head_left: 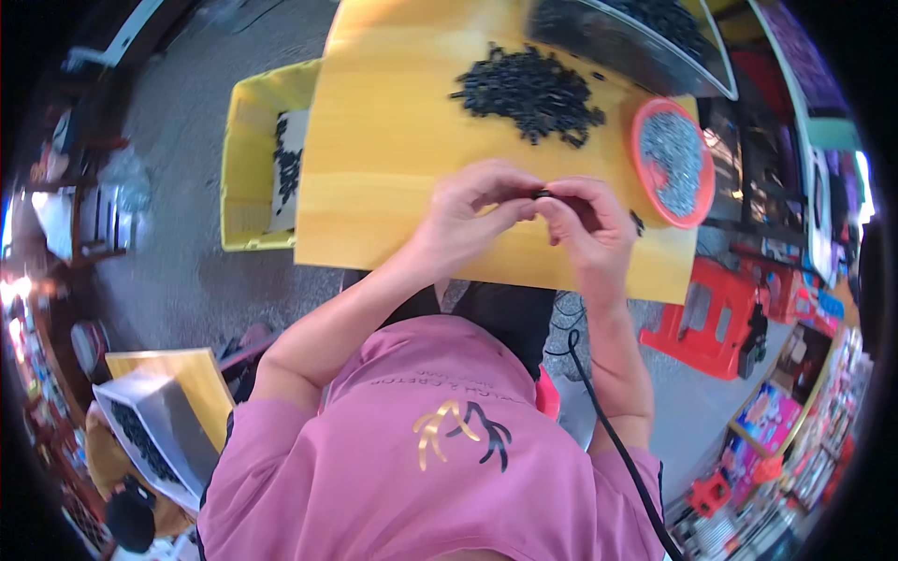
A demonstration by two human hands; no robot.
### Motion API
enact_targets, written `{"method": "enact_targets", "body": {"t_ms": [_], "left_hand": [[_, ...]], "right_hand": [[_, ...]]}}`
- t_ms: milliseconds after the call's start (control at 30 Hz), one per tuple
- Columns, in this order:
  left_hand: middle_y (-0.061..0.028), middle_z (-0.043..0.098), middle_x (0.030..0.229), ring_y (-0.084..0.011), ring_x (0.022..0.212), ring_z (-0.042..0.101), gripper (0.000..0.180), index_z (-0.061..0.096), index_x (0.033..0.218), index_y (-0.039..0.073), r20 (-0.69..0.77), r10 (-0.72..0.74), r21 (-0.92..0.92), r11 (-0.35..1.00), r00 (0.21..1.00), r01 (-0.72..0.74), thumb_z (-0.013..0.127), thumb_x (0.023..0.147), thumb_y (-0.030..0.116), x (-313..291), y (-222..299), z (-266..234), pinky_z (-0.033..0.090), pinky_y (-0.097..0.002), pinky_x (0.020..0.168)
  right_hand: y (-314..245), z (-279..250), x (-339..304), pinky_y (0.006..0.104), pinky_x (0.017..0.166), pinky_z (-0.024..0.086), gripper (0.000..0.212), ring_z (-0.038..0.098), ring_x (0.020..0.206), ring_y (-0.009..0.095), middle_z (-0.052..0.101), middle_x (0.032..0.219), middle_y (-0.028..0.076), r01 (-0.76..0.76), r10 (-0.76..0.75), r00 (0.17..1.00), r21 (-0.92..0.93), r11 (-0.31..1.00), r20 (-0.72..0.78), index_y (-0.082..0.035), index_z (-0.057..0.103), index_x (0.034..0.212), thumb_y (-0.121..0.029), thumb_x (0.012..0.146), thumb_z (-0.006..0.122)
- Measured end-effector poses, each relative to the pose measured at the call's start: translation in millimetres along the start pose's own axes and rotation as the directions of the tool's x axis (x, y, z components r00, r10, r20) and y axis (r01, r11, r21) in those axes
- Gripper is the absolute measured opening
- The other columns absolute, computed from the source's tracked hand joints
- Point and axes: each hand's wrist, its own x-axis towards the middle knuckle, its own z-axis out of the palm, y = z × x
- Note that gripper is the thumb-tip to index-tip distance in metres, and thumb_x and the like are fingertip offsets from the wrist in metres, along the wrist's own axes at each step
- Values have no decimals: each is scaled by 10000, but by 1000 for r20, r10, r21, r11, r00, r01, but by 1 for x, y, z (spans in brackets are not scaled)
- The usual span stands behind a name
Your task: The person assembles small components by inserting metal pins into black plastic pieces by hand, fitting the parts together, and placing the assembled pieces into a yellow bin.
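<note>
Over the near part of the yellow wooden table (374, 122), my two hands meet at the fingertips. Between them is a small black part (541, 194), mostly covered by the fingers, so its exact kind does not show. My left hand (475, 208) pinches it from the left with thumb and forefinger. From the other side my right hand (591, 220) closes on the same part, fingers curled. Beyond the hands lies a heap of small black parts (528, 92). A red bowl (708, 182) of small silvery pieces (670, 161) stands right of my right hand.
A clear bin (636, 42) holding black parts sits at the far right of the table. Left of the table is a yellow crate (245, 178) with black parts inside. A red stool (697, 327) stands at the right. A black cable (608, 421) hangs near my right arm.
</note>
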Motion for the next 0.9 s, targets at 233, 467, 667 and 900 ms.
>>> {"method": "enact_targets", "body": {"t_ms": [233,467,667,900], "left_hand": [[-70,619,982,-141,914,626,175,649,1035,-17,27,-85,51,995,996,83,657,861,-3,1,-1,7,505,-259,811],[-28,606,948,-96,875,612,164,611,1036,-6,15,-152,46,987,988,151,636,875,-25,4,-15,2,488,-229,795],[-23,604,944,-85,871,603,161,601,1035,-14,-2,-204,10,979,979,204,636,878,-21,6,-19,-1,482,-226,809],[-29,601,948,-88,871,602,161,600,1035,-21,14,-204,25,979,979,204,635,878,-22,7,-16,-1,482,-229,813]], "right_hand": [[11,-24,-2,196,639,466,133,593,709,67,662,846,17,27,-21,996,-71,997,91,-12,638,990,-61,871,674],[13,-129,33,222,577,429,142,525,634,49,658,823,-6,-3,-220,941,-652,758,-259,-42,691,952,-149,859,694],[8,-179,50,391,699,495,176,643,766,287,673,908,125,-110,-186,965,-925,363,-187,-79,684,935,-232,854,654],[2,-173,58,407,725,489,191,640,839,301,664,899,117,-63,-49,996,-963,261,-78,-88,686,912,-263,843,654]]}}
